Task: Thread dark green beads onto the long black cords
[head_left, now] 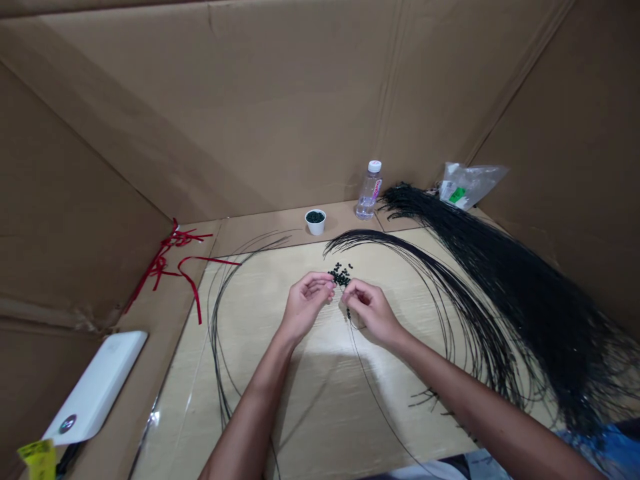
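Head view showed both pinched narrow at frame centre: my right grip on a black strand, my left grip on something too small to tell. Loose beads lay just above on the counter; a careless nudge could have scattered them.

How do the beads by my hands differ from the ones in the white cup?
The loose beads lie scattered on the table, just beyond the left hand and the right hand, which pinches a black cord. The cup beads sit packed inside the white cup, farther back by the water bottle. Both are small and dark.
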{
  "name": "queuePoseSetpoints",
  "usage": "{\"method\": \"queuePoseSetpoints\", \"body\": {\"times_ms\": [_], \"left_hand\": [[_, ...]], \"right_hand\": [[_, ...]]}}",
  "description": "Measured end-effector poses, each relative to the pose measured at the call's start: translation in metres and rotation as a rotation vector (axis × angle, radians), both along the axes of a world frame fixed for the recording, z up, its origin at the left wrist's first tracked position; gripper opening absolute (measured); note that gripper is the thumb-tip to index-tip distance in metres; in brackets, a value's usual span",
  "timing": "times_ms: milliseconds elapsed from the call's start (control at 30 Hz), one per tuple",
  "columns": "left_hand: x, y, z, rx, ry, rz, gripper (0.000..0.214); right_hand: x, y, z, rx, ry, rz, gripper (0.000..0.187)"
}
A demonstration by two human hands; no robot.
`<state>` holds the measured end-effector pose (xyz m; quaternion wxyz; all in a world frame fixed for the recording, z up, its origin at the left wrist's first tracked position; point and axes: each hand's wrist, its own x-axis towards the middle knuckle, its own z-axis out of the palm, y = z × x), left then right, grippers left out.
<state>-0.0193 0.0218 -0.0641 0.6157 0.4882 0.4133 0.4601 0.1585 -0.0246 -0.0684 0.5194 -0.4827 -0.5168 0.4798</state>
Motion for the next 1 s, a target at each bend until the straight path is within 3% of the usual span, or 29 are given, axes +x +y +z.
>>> {"method": "queuePoseSetpoints", "body": {"times_ms": [233, 700, 1000], "left_hand": [[0.0007, -0.0025, 0.0055, -0.032, -0.014, -0.038, 0.036], [-0.0007, -0.0009, -0.0036, -0.01, -0.002, -0.07, 0.036], [0.0002, -0.0029, -0.0006, -0.023, 0.005, -0.069, 0.038]], "right_hand": [[-0.0001, -0.0003, 0.0053, -0.021, 0.008, 0.021, 0.019], [0.001, -0.0009, 0.0075, -0.008, 0.019, 0.066, 0.026], [0.0013, -0.001, 0.0076, -0.012, 0.02, 0.051, 0.022]]}}
